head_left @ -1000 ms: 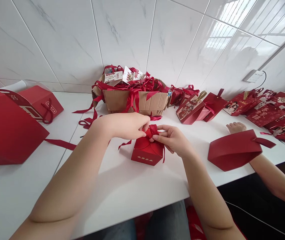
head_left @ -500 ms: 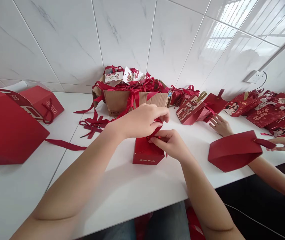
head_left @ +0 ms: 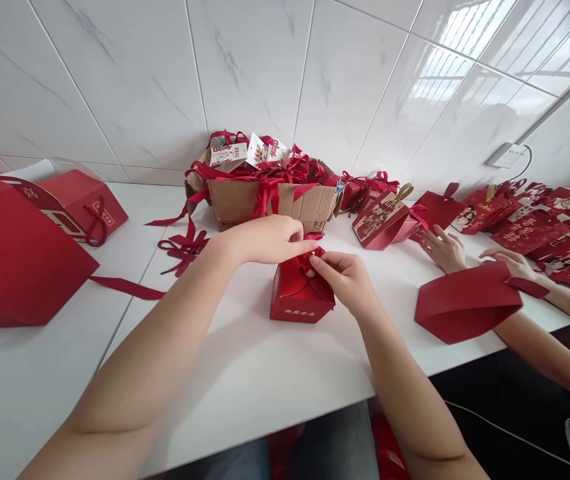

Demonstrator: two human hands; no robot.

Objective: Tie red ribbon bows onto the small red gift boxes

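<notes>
- White marbled tile wall, head view, stands behind a white bench with a visible seam toward its left side.
- Small red box, upright on the bench directly in front of the wearer; gold characters mark its front face, and curved flaps meet at its top.
- Red ribbon bow, at the top of the small red box, between the two hands.
- Left hand, reaching over from the left, fingers bent, thumb at the bow; whether it grips cannot be told.
- Right hand, closed, thumb and forefinger pinching the bow from the right.
- Cardboard carton, behind the small red box near the wall, heaped with red ribbons and printed tags.
- Large red box, at far left, in front of a corded red box; a loose ribbon strip lies beside it.
- Open red sleeve, at right, in front of a co-worker's two hands, both empty as far as visible.
- Printed gift boxes, grouped at far right, below a white power socket.
</notes>
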